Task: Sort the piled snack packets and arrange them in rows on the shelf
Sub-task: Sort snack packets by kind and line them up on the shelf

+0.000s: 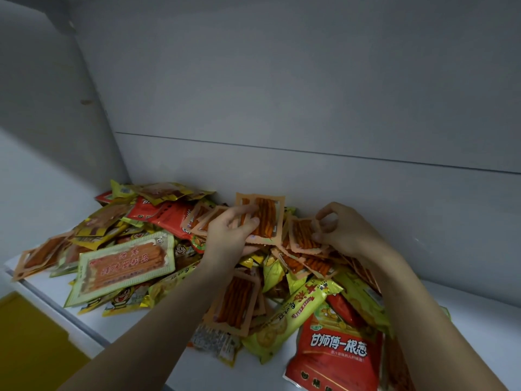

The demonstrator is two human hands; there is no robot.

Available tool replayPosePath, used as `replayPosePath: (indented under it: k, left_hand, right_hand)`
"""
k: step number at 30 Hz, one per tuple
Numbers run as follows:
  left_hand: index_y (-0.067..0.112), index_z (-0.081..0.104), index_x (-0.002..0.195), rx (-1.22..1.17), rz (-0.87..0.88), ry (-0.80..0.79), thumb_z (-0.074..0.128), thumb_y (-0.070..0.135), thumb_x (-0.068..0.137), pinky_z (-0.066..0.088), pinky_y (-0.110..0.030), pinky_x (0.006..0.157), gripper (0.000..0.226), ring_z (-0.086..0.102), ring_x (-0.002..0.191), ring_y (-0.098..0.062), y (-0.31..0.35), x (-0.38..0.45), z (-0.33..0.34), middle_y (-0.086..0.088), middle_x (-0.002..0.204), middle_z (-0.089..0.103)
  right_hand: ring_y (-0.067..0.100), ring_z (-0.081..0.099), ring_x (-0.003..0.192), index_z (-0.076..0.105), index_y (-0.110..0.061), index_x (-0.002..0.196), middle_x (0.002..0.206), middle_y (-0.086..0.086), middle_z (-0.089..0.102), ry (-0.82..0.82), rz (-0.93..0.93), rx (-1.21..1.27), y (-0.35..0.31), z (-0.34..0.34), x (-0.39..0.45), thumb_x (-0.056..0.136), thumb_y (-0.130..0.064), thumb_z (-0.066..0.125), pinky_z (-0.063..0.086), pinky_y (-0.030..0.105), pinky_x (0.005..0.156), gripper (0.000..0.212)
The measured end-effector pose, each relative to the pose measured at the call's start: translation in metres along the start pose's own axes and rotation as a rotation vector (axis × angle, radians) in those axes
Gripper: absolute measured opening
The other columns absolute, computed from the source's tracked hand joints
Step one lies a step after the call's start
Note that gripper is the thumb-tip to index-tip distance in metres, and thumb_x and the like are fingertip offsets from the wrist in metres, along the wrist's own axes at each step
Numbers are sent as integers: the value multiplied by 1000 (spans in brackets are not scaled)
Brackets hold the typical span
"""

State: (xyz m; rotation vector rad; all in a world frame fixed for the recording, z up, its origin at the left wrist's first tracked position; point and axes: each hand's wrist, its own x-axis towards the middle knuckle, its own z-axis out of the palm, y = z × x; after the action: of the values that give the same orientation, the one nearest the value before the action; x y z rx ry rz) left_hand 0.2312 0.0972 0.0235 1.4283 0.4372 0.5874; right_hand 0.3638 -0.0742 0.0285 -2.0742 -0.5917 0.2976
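Against the grey back wall [310, 108] of the white shelf [479, 314], the left hand [228, 235] holds up a pale-orange translucent packet of red spicy strips [267, 218], thumb on its face, fingers behind. Just beside it, the right hand [346, 232] pinches a second, matching orange packet [303, 234] atop the mixed heap of yellow, green and red wrappers [158, 258]. Bare shelf lies open to the right.

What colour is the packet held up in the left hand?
Pale orange border, clear window showing reddish-orange strips: the packet in the left hand, seen in the head view.
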Motion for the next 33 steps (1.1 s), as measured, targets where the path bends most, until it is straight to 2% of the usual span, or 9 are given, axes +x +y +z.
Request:
replayPosePath:
  k: [3,8,11,14,17,20,25,29,33]
  left_hand:
    - [25,73,97,-33,5,34,61,8,97,61,-30,66,21,68,109,-23,3,-1,0,-6,125,67]
    - [18,71,100,-98,-18,96,62,4,97,60,-27,60,17,69,103,-29,9,1,-2,-10,121,64]
    - [17,71,107,-109,-23,81,63,4,96,60,-27,62,19,72,94,-21,10,1,2,-6,116,66]
    - [16,70,112,-112,-33,54,64,18,98,61,-30,67,16,75,90,-22,8,1,8,-10,111,73]
    - [17,68,115,-150,-51,11,69,22,94,62,-35,74,21,75,95,-24,7,1,11,-12,115,72]
    - [24,65,114,-125,-5,-2,74,8,88,62,-36,76,31,73,99,-25,3,0,6,-9,124,66]
    - [34,50,134,-83,27,20,77,4,84,62,-40,79,64,67,113,-26,-3,1,-7,-2,142,54]
    - [36,33,151,-100,0,39,78,4,83,62,-34,70,88,62,120,-29,-7,4,-12,-8,150,48]
    - [38,27,154,-43,-2,68,79,5,83,60,-29,63,94,62,121,-29,-8,0,-11,-6,149,49]
  right_hand:
    - [24,68,57,59,-16,105,93,16,70,30,-36,116,-3,-8,-2,88,0,69,57,53,73,25]
    - [24,70,88,61,-25,101,108,9,66,183,-121,384,-20,-2,-7,92,-4,65,59,44,81,23]
    - [24,72,81,60,-18,108,104,8,68,112,-139,486,-32,7,-15,93,-3,64,60,35,70,22]
    - [30,70,65,58,-11,112,103,8,66,47,-131,462,-40,18,-23,93,-2,63,58,32,57,21]
    - [14,69,58,57,-12,110,97,5,66,13,-113,425,-41,27,-24,92,-4,66,59,35,60,22]
    - [19,71,61,53,-15,114,91,7,70,-32,-55,444,-38,22,-22,92,-9,68,60,37,62,28]
    - [24,70,61,61,-15,99,77,8,72,124,-24,-39,-12,-12,-10,93,-26,65,59,41,63,12]
    - [26,70,70,66,-5,79,69,10,71,66,71,-288,1,-17,-5,92,-32,65,58,42,76,30]
    - [22,63,68,68,-6,77,67,4,64,28,115,-404,0,-6,-5,92,-49,61,43,28,58,46]
